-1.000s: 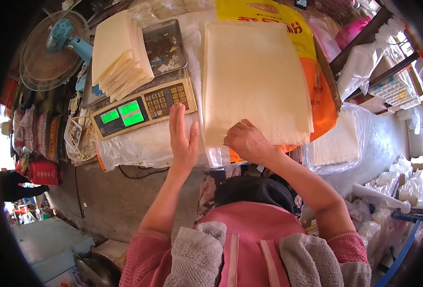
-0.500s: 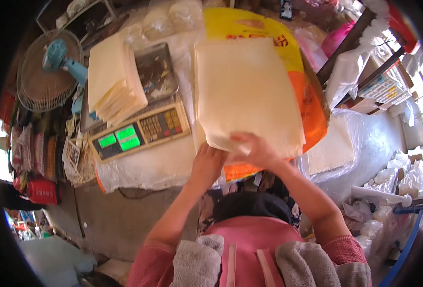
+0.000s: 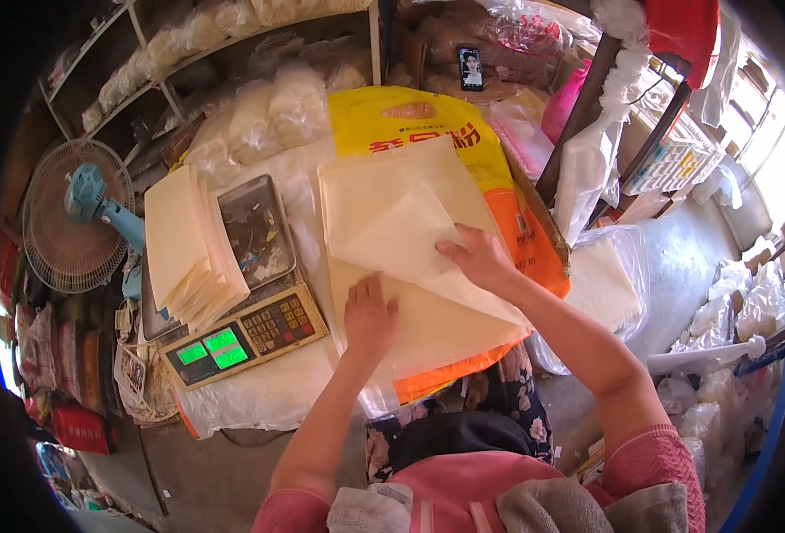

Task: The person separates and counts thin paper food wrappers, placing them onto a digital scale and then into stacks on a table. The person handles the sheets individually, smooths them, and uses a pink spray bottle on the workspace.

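A stack of thin, cream-coloured rectangular sheets (image 3: 446,342) lies under and beyond both hands, right of a beige electronic scale with green displays (image 3: 244,335). The right hand (image 3: 483,258) grips the top sheet's pale turned-back flap (image 3: 392,233); the left hand (image 3: 371,313), separate, rests loosely on the near left part.

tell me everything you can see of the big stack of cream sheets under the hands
The stack is of thin, smooth, cream-coloured sheets, roughly rectangular and papery-looking, though the exact material is unclear. It lies over a yellow-and-orange bag, to the right of the scale. At the top, the near left corner is folded back diagonally into a pointed flap. The right hand touches the flap; the left hand rests on the stack's left part.
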